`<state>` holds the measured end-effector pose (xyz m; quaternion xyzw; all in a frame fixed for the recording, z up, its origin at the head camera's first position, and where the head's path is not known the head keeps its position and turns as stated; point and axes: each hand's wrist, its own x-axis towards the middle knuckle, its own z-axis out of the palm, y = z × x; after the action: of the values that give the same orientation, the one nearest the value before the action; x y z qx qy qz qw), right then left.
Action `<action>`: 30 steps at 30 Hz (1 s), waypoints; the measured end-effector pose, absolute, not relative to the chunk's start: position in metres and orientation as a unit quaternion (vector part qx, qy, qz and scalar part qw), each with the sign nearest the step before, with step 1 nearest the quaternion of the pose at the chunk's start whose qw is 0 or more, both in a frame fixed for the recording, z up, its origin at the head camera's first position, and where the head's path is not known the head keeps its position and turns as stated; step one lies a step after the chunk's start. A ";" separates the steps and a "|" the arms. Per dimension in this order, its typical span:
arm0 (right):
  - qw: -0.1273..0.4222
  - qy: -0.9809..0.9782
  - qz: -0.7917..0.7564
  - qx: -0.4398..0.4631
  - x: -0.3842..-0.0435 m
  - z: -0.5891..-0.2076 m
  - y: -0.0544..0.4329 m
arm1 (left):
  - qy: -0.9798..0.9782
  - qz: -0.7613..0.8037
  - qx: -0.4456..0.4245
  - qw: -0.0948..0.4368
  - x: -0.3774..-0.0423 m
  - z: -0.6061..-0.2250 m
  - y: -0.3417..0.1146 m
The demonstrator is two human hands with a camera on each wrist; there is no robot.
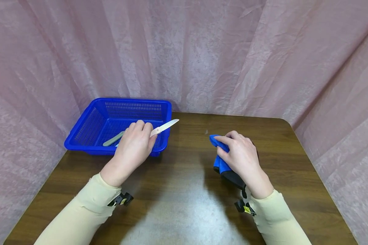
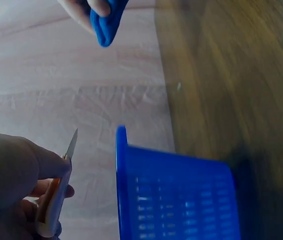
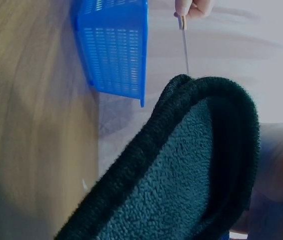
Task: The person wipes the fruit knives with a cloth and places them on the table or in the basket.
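Observation:
My left hand point(image 1: 135, 139) grips the pale handle of a folding knife point(image 1: 165, 126), over the right side of the blue plastic basket point(image 1: 118, 148). The knife's blade is unfolded and points up and to the right; the left wrist view shows its handle point(image 2: 55, 206) between thumb and fingers. In the basket lies a light green handle point(image 1: 112, 139), its other end hidden behind my left hand. My right hand point(image 1: 240, 151) pinches a bunched blue cloth point(image 1: 222, 163) with black edging, above the table's right half. Close up, the cloth point(image 3: 161, 185) hangs in a fold.
The brown wooden table point(image 1: 184, 190) ends at a pink curtain point(image 1: 202, 58) behind, with more curtain on both sides. A tiny pale speck point(image 1: 206, 131) is on the tabletop between basket and cloth. Small black devices point(image 1: 121, 199) are strapped at both wrists.

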<state>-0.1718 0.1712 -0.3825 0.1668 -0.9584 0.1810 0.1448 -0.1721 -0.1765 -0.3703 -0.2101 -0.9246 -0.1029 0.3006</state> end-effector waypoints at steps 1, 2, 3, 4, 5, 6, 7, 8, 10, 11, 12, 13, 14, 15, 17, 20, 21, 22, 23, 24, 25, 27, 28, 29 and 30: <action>0.144 -0.958 0.181 0.167 -0.172 -0.383 0.171 | -0.924 -0.102 -0.211 0.302 -0.173 -0.370 -0.179; 0.144 -0.958 0.181 0.167 -0.173 -0.384 0.172 | -0.925 -0.101 -0.211 0.301 -0.174 -0.369 -0.181; 0.144 -0.958 0.180 0.168 -0.173 -0.384 0.172 | -0.926 -0.100 -0.209 0.298 -0.176 -0.369 -0.183; 0.144 -0.958 0.180 0.168 -0.174 -0.385 0.172 | -0.928 -0.100 -0.206 0.295 -0.177 -0.369 -0.185; 0.143 -0.958 0.180 0.169 -0.174 -0.385 0.172 | -0.930 -0.101 -0.202 0.290 -0.178 -0.369 -0.187; 0.142 -0.959 0.180 0.169 -0.175 -0.386 0.172 | -0.932 -0.100 -0.198 0.286 -0.180 -0.369 -0.189; 0.141 -0.959 0.180 0.169 -0.175 -0.386 0.172 | -0.935 -0.100 -0.192 0.280 -0.182 -0.368 -0.190; 0.139 -0.959 0.180 0.169 -0.176 -0.386 0.172 | -0.938 -0.099 -0.186 0.275 -0.184 -0.369 -0.192; 0.134 -0.960 0.179 0.168 -0.177 -0.387 0.172 | -0.943 -0.097 -0.177 0.266 -0.188 -0.370 -0.196; 0.131 -0.961 0.178 0.168 -0.178 -0.388 0.172 | -0.945 -0.097 -0.173 0.261 -0.190 -0.370 -0.198; 0.129 -0.961 0.177 0.167 -0.179 -0.388 0.172 | -0.947 -0.095 -0.170 0.257 -0.193 -0.371 -0.200; 0.126 -0.962 0.177 0.167 -0.179 -0.389 0.172 | -0.949 -0.095 -0.166 0.252 -0.195 -0.372 -0.202; 0.124 -0.962 0.176 0.166 -0.180 -0.389 0.173 | -0.950 -0.093 -0.164 0.248 -0.197 -0.372 -0.203; 0.122 -0.963 0.175 0.166 -0.181 -0.390 0.173 | -0.952 -0.092 -0.162 0.243 -0.199 -0.373 -0.205; 0.120 -0.963 0.174 0.166 -0.182 -0.391 0.173 | -0.956 -0.091 -0.156 0.233 -0.204 -0.374 -0.209; 0.119 -0.964 0.172 0.167 -0.185 -0.393 0.174 | -0.961 -0.086 -0.150 0.217 -0.210 -0.376 -0.213; 0.118 -0.964 0.172 0.167 -0.186 -0.393 0.174 | -0.963 -0.083 -0.148 0.210 -0.212 -0.377 -0.214; 0.117 -0.964 0.171 0.167 -0.187 -0.394 0.175 | -0.965 -0.081 -0.146 0.202 -0.213 -0.378 -0.216; 0.116 -0.964 0.171 0.166 -0.187 -0.395 0.175 | -0.967 -0.078 -0.145 0.194 -0.215 -0.378 -0.217; 0.115 -0.964 0.172 0.166 -0.188 -0.397 0.176 | -0.970 -0.075 -0.144 0.183 -0.217 -0.379 -0.217; 0.115 -0.964 0.171 0.166 -0.189 -0.398 0.176 | -0.972 -0.073 -0.142 0.173 -0.218 -0.379 -0.218; 0.114 -0.965 0.171 0.165 -0.190 -0.400 0.177 | -0.976 -0.069 -0.140 0.152 -0.221 -0.379 -0.219; 0.114 -0.965 0.171 0.165 -0.190 -0.401 0.178 | -0.978 -0.066 -0.139 0.141 -0.223 -0.379 -0.219; 0.114 -0.965 0.171 0.165 -0.191 -0.402 0.178 | -0.980 -0.063 -0.139 0.130 -0.224 -0.379 -0.219; 0.113 -0.965 0.170 0.165 -0.191 -0.403 0.178 | -0.981 -0.061 -0.138 0.119 -0.226 -0.379 -0.219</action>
<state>-0.1911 0.1780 -0.4025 0.1648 -0.9649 0.1703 0.1134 -0.2259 -0.2188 -0.3788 -0.1378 -0.9814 -0.0608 0.1194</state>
